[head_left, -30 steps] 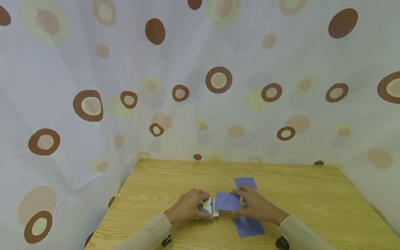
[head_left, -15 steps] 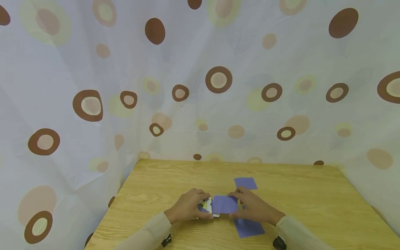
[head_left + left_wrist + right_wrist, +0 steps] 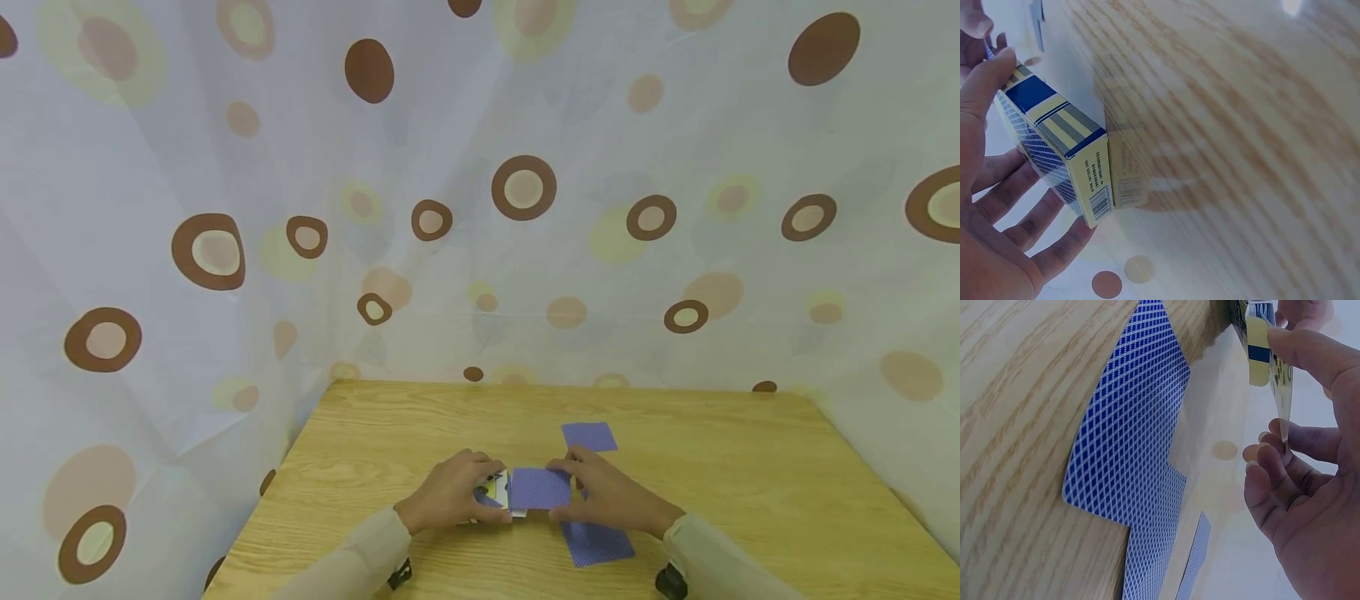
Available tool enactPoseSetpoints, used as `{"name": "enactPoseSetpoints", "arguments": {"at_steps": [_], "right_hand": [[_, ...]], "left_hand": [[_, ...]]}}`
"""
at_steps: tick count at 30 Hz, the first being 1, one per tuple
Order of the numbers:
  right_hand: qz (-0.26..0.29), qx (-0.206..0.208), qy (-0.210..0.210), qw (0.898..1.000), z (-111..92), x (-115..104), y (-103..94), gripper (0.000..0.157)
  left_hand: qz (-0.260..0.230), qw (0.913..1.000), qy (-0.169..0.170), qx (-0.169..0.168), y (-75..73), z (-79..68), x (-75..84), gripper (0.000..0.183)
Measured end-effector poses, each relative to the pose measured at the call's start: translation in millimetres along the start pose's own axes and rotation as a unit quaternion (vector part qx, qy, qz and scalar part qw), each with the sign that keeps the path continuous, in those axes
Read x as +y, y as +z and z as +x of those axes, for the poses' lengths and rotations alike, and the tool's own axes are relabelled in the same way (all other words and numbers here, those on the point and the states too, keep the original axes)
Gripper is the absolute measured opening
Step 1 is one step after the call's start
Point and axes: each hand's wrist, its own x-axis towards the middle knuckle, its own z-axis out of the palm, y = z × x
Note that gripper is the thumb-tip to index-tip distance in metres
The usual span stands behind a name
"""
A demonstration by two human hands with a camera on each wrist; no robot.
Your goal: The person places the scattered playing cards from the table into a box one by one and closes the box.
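Note:
My left hand grips a playing-card box that lies on the table, thumb on one side and fingers on the other. The box's blue and cream end with a barcode shows in the left wrist view. My right hand pinches a blue-backed playing card, back up, between thumb and fingers. Its left edge is at the open right end of the box; whether any of it is inside cannot be told. A cream flap with a dark stripe stands out from the box in the right wrist view.
Overlapping blue-backed cards lie face down beneath and in front of my right hand. Another card lies farther back. The wooden table ends at a white curtain patterned with brown circles.
My right hand has moved left and a little nearer, bringing the held card up to the box's open end. During the last half second it stays nearly still. The left hand keeps its grip.

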Motion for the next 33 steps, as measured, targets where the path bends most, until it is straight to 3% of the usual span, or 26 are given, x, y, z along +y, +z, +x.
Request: {"name": "enactPoseSetpoints", "arguments": {"at_steps": [18, 33], "right_hand": [[0.001, -0.017, -0.012, 1.0, 7, -2, 6.9, 0.067], [0.005, -0.032, -0.019, 0.999, 26, -12, 16.8, 0.076]], "left_hand": [[-0.001, 1.0, 0.0, -0.004, 2.0, 1.0, -3.7, 0.081], [-0.008, 0.9999, 0.014, -0.001, 2.9, 1.7, -2.7, 0.081]]}}
